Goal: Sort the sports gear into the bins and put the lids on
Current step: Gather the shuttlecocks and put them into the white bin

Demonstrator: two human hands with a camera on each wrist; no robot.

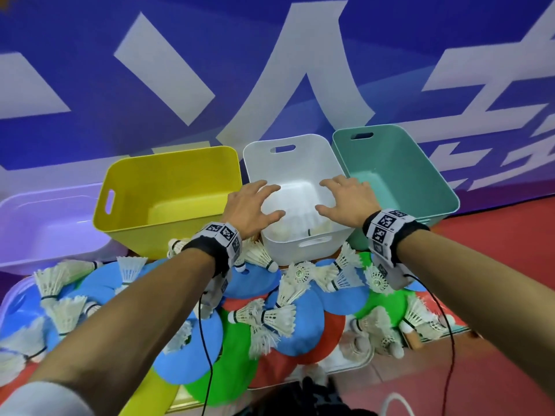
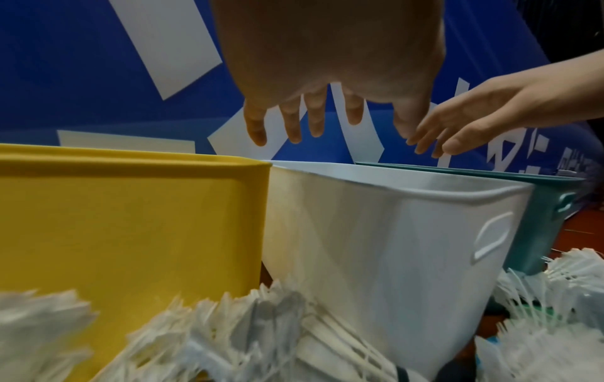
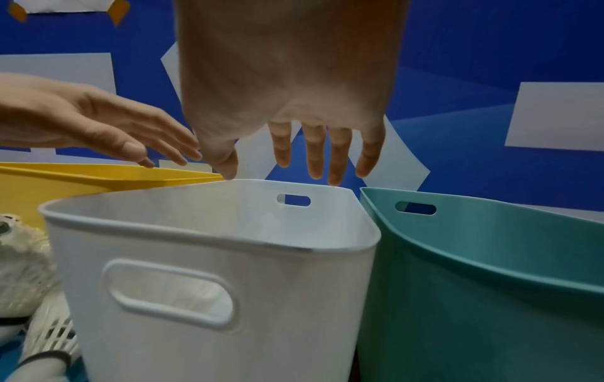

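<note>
Both hands hover over the white bin (image 1: 297,250), fingers spread and holding nothing: my left hand (image 1: 255,204) above its left side, my right hand (image 1: 345,199) above its right side. Shuttlecocks (image 1: 297,226) lie in the bottom of the white bin. A yellow bin (image 1: 132,226) stands to its left, a teal bin (image 1: 420,187) to its right and a purple bin (image 1: 45,244) at the far left. Many white shuttlecocks (image 1: 270,318) and blue (image 1: 192,349), green and red flat discs lie heaped on a tray in front of the bins.
A blue banner with white lettering (image 1: 270,70) rises right behind the bins. Red floor (image 1: 495,295) lies to the right. Black cables (image 1: 449,340) hang from both wristbands over the heap.
</note>
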